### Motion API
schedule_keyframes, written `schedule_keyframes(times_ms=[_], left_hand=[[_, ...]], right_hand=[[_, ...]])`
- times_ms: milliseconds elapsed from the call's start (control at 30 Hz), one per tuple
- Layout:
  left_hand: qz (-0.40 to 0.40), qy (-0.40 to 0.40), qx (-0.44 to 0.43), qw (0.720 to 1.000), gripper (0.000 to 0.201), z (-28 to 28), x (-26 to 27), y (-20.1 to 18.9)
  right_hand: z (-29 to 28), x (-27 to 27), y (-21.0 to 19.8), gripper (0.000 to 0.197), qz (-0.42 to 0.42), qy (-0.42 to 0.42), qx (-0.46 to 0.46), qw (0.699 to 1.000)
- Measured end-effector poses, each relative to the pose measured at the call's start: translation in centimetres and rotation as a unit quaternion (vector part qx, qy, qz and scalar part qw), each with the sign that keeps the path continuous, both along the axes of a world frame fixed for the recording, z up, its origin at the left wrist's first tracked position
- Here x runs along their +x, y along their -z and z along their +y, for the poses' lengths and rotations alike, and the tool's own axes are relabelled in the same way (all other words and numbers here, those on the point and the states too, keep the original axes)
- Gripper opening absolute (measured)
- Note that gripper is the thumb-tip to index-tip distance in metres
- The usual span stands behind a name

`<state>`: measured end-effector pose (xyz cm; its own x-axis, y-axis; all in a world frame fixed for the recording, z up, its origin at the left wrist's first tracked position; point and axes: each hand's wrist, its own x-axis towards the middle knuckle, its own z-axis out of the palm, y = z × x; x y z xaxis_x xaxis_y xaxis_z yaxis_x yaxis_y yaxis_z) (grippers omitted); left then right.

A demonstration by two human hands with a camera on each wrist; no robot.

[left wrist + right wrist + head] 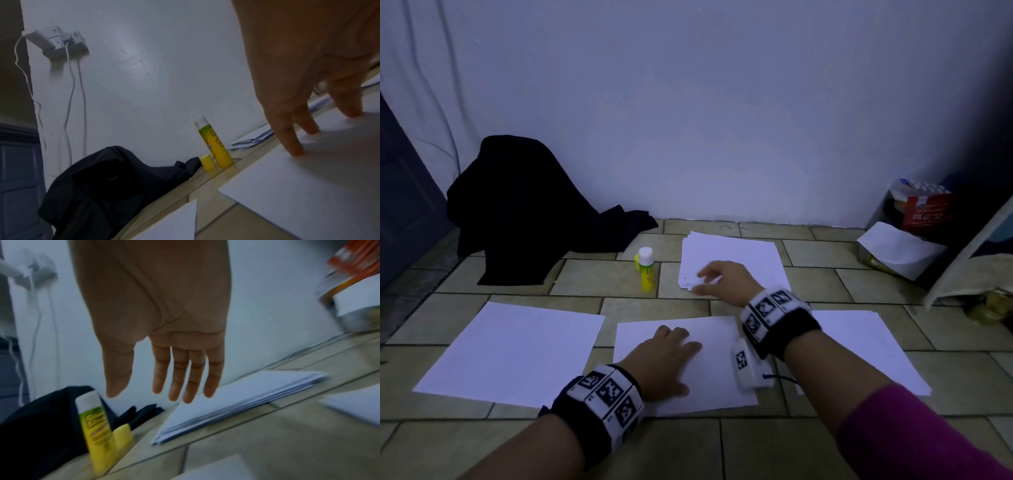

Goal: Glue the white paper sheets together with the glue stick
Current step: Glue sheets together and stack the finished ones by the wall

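On the tiled floor [524, 435] lie three single white sheets in a row near the person, and one stack of sheets [736, 253] near the wall. The left hand [661, 363] rests flat, fingers straight, on the middle sheet [715, 383]. The right hand [726, 277] hovers over the stack's near edge, fingers spread and relaxed, holding nothing. One glue stick [646, 270] stands upright left of the stack, its yellow cap [208, 162] beside it. Only the left wrist view shows a wall socket [61, 40] with cables.
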<state>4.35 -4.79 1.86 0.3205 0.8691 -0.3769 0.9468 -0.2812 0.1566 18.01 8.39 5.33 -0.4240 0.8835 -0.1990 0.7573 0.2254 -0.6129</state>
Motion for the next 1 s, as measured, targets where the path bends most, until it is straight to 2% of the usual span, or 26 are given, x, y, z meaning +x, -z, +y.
schedule_keyframes(times_ms=[100, 233, 400, 500, 667, 733, 800, 900, 1000], left_hand=[[-0.005, -0.006, 0.006, 1.0, 0.078, 0.1, -0.2, 0.0], [-0.006, -0.023, -0.004, 1.0, 0.076, 0.2, -0.1, 0.4], [0.007, -0.03, -0.012, 0.999, 0.07, 0.2, -0.2, 0.1], [0.002, -0.027, -0.01, 1.0, 0.073, 0.3, -0.5, 0.3], [-0.009, -0.022, 0.002, 1.0, 0.08, 0.6, -0.7, 0.4], [0.0, -0.023, 0.011, 1.0, 0.082, 0.6, -0.4, 0.5], [0.015, -0.021, 0.015, 1.0, 0.083, 0.7, 0.0, 0.7], [0.04, -0.024, 0.015, 0.999, 0.08, 1.1, 0.6, 0.7], [0.049, -0.032, 0.01, 0.998, 0.079, 1.4, 0.9, 0.5]], right_hand=[[1.0, -4.2, 0.2, 0.044, 0.016, -0.031, -0.005, 0.999], [1.7, -7.9, 0.7, 0.047, 0.038, -0.032, 0.004, 0.999], [2.2, -9.4, 0.9, 0.036, -0.009, -0.059, 0.038, 0.998], [2.6, -8.7, 0.7, 0.034, 0.016, -0.044, 0.02, 0.999], [2.4, -5.7, -0.3, 0.015, 0.065, -0.034, -0.019, 0.997], [2.2, -3.6, -1.4, 0.016, 0.094, -0.027, -0.074, 0.992], [2.1, -1.3, -2.4, 0.023, 0.069, -0.036, -0.094, 0.993], [2.1, 1.3, -3.0, 0.032, 0.022, -0.021, -0.056, 0.998], [1.7, 2.6, -1.9, 0.029, 0.045, 0.018, -0.003, 0.999]])
